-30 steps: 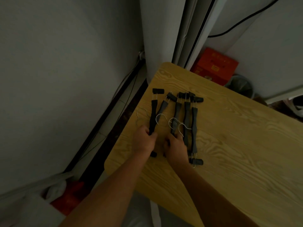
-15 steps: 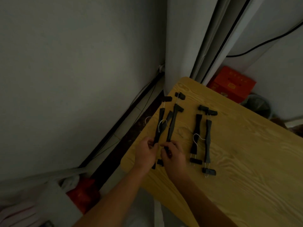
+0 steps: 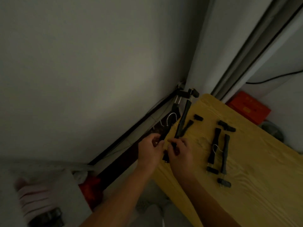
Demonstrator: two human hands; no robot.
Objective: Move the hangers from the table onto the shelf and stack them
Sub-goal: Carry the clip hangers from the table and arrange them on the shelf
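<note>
Since the earlier frame the bundle of black hangers has risen off the table and swung toward its left edge. The clip ends now stick out past the table's far left corner, while the pair of hangers lying further right on the table has not moved. The left hand has its fingers curled round the near end of the leftmost hanger, just off the table's left edge. The right hand is closed on the near ends of the others, over the same edge, and the two hands touch. The frame is dark and blurred, so I think the bundle has three hangers, but I cannot be sure. The shelf is not in view. The step in hand seems to be gathering the hangers into one grip before carrying them. To do it well, I would first bring the bars parallel and close together, because one stands out like a V and the wire hooks can catch each other. Then I would pass all to one hand and take the pair from the table with the free one.
</note>
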